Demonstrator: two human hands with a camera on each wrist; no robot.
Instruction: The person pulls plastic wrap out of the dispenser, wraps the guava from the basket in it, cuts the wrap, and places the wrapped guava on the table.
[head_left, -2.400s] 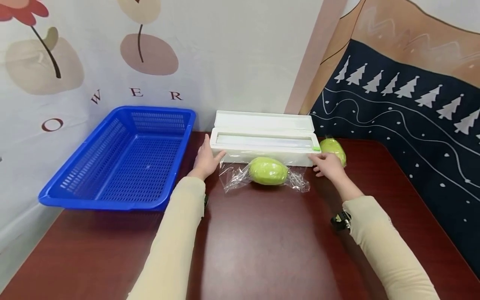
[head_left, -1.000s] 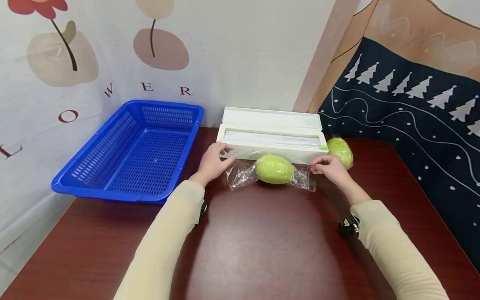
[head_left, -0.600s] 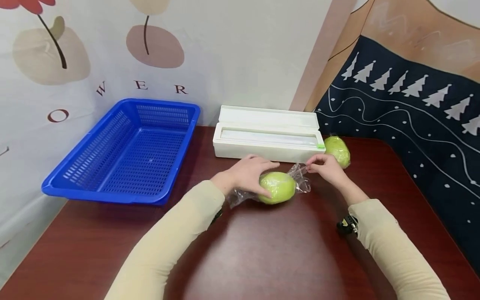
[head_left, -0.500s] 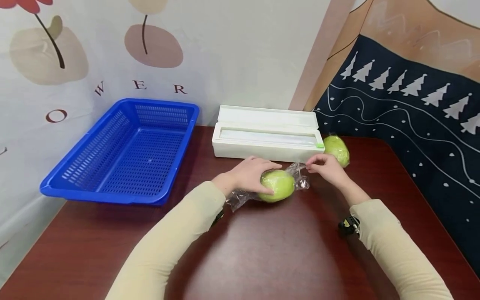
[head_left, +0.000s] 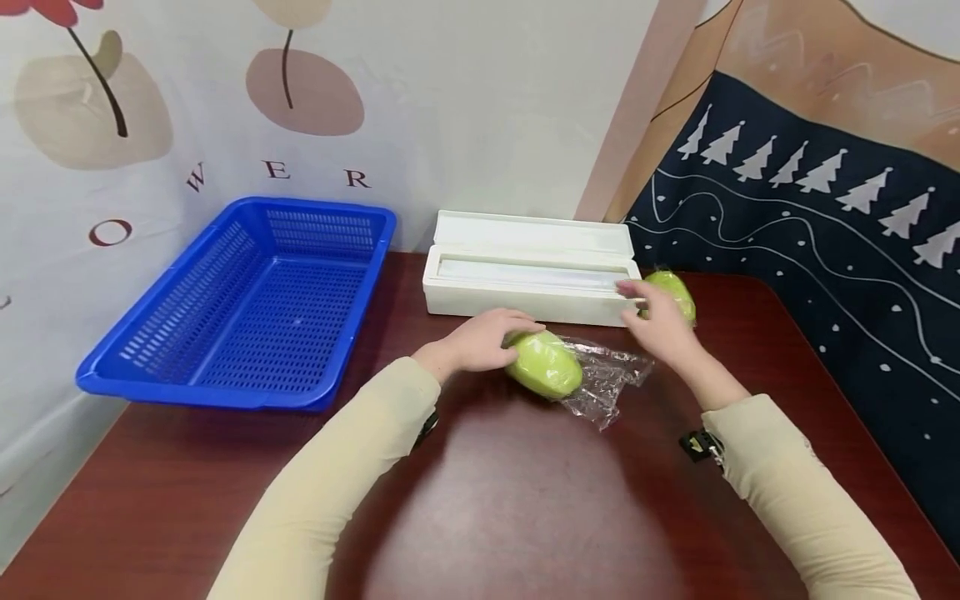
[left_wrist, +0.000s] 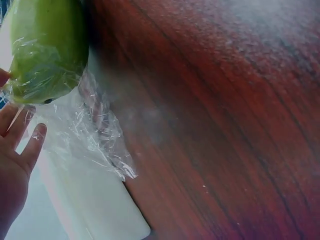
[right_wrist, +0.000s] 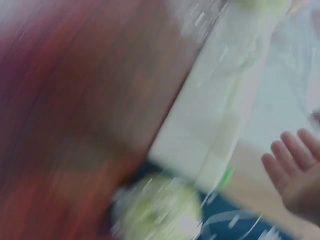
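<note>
My left hand (head_left: 480, 340) grips the left end of an oval green fruit (head_left: 546, 367), with the fingers over its far side and the thumb nearer me. Clear plastic film (head_left: 603, 379) covers the fruit and spreads loose and crumpled to its right. In the left wrist view some fingers (left_wrist: 37, 140) are spread out beside the end of the fruit. My right hand (head_left: 663, 329) holds nothing; its fingers look straight in the right wrist view, near the right end of a white cling film box (head_left: 536, 302). The box's lid stands up.
A second wrapped green fruit (head_left: 675, 292) lies by the box's right end, partly behind the right hand. A blue plastic basket (head_left: 371, 287) stands at the left of the dark red table (head_left: 480, 500). Printed cloths (head_left: 480, 108) hang behind.
My right hand has let go of the film and moved up towards the box. The fruit has turned, its right end towards me, and the film has spread out. My left hand has shifted slightly left.
</note>
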